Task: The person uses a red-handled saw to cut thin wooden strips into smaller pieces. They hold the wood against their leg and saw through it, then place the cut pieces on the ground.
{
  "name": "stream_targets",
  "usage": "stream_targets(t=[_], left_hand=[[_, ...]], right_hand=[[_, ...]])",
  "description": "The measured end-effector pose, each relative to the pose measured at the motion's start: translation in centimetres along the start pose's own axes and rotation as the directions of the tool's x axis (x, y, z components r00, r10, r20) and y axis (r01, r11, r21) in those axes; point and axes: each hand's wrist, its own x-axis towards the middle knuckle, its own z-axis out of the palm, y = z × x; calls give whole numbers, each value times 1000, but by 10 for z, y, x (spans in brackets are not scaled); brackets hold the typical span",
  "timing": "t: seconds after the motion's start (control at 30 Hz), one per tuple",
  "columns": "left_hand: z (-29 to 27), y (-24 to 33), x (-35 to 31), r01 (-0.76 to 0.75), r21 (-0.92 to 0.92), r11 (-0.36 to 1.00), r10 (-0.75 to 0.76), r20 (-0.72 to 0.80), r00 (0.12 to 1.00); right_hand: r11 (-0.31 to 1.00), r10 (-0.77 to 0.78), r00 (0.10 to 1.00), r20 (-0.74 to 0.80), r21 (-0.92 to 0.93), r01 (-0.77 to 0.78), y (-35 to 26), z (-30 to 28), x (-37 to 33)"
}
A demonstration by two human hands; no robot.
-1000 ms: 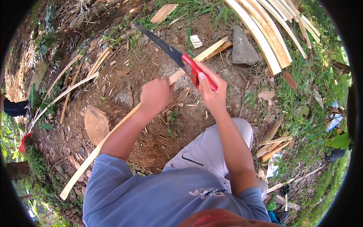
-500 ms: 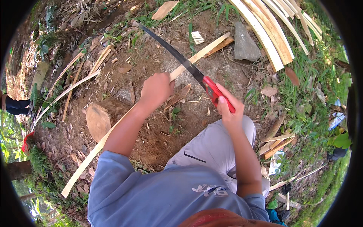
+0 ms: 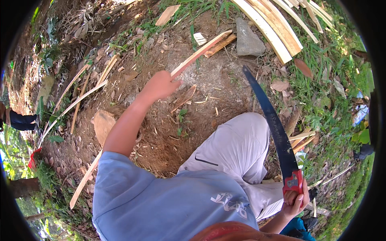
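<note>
My left hand [image 3: 159, 85] is closed around a long, thin wooden strip [image 3: 197, 58]. The strip runs from beneath my left forearm at the lower left up to the far middle, where its end lies by a short brown piece of wood [image 3: 220, 45]. At the lower right, my right hand [image 3: 295, 203] grips the red handle of a handsaw [image 3: 277, 132]. Its dark, curved blade points up and away, well apart from the strip. The palm side of my left hand is hidden.
A grey stone [image 3: 248, 39] sits beyond the strip's far end. Long planks [image 3: 273, 30] lie at the far right. A cut log [image 3: 103, 127] stands beside my left forearm, with thin strips [image 3: 76, 98] farther left. Another person's dark-clothed leg [image 3: 22, 120] shows at the left edge.
The saw has come off the strip and swung to the lower right with my right hand. My left hand keeps hold of the strip, which now shows a reddish side face.
</note>
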Motion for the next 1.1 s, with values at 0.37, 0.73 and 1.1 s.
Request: stream_targets(t=[0.37, 0.73, 1.1], left_hand=[[-26, -23, 13, -168, 118, 979, 183, -134, 974], [-35, -24, -11, -135, -51, 989, 117, -270, 956], [-12, 27, 17, -368, 46, 929, 371, -130, 920]], right_hand=[[999, 45, 986, -161, 35, -40, 16, 28, -18], [998, 47, 996, -78, 50, -43, 13, 48, 1], [972, -53, 997, -52, 226, 63, 11, 89, 38]])
